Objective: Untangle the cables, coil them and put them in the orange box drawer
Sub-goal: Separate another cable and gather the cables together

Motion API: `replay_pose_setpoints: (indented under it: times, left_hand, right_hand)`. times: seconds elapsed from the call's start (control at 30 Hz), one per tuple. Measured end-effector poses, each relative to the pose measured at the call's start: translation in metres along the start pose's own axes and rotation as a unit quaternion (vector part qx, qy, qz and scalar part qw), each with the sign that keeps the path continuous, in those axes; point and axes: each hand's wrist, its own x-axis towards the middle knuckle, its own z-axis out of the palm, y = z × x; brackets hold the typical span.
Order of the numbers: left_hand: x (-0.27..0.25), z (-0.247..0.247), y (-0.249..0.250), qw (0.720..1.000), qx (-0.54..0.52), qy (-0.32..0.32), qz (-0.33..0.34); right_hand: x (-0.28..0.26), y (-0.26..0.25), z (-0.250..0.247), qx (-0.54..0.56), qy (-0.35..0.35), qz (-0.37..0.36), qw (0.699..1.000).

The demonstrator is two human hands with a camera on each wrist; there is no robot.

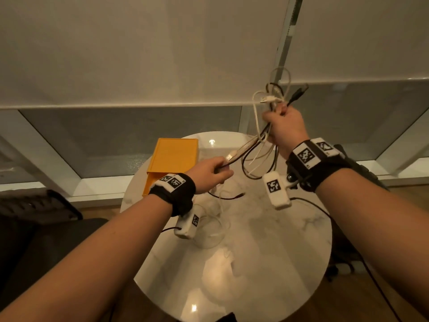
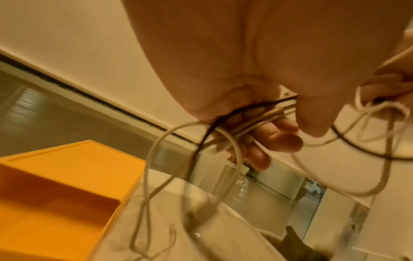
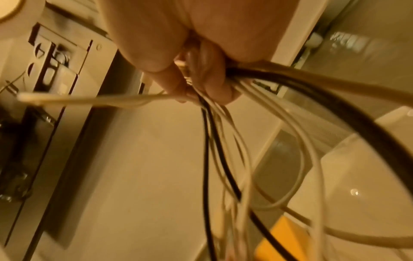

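Note:
A tangle of white and black cables (image 1: 262,140) hangs in the air above a round marble table (image 1: 267,263). My right hand (image 1: 282,126) is raised high and grips the bundle in a fist (image 3: 201,79), with plugs and loops sticking out above it. Lower and to the left, my left hand (image 1: 214,170) pinches several strands (image 2: 245,120) near a USB plug (image 1: 229,156). Loose cable ends trail down onto the table. The orange box (image 1: 174,159) stands at the table's far left with its drawer (image 2: 55,208) pulled open toward me.
A window with lowered blinds (image 1: 139,54) runs behind the table. A dark chair (image 1: 34,217) sits at the left. A thin black wire (image 1: 325,212) runs from my right wrist camera off the table's right side. The near part of the marble top shows bare.

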Motion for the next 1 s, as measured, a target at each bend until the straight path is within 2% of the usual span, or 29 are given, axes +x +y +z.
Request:
replay_pose_setpoints:
  times: [0.07, 0.17, 0.47, 0.57, 0.7, 0.8, 0.9, 0.97, 1.0]
  left_hand:
    - [-0.003, 0.005, -0.012, 0.999, 0.019, -0.02, -0.04]
    - [-0.009, 0.009, -0.033, 0.995, 0.049, -0.013, -0.081]
    - [-0.005, 0.011, -0.07, 0.99, 0.058, 0.01, -0.131]
    - [-0.002, 0.012, -0.076, 0.99, 0.033, 0.048, -0.131]
    - [0.009, 0.017, -0.072, 0.989, -0.011, 0.101, -0.111]
    - [0.018, 0.029, -0.074, 0.987, -0.021, 0.087, -0.136]
    - [0.02, 0.056, -0.078, 0.984, 0.021, 0.088, -0.151]
    - [0.019, 0.083, -0.076, 0.984, 0.057, 0.077, -0.149]
    - [0.019, 0.099, -0.073, 0.986, 0.075, 0.047, -0.141]
  right_hand:
    - [0.006, -0.011, -0.011, 0.0, 0.035, -0.015, 0.999]
    - [0.015, -0.024, -0.029, -0.008, 0.067, -0.043, 0.997]
    - [0.029, -0.016, -0.05, 0.0, 0.116, -0.066, 0.991]
    - [0.032, -0.021, -0.051, 0.015, 0.121, -0.078, 0.989]
    - [0.039, -0.041, -0.053, 0.038, 0.136, -0.136, 0.981]
    - [0.04, -0.04, -0.049, -0.004, 0.107, -0.165, 0.981]
    - [0.035, -0.015, -0.038, -0.091, 0.052, -0.187, 0.977]
    - [0.03, 0.017, -0.029, -0.185, -0.004, -0.159, 0.97]
    - [0.028, 0.036, -0.025, -0.228, -0.035, -0.135, 0.964]
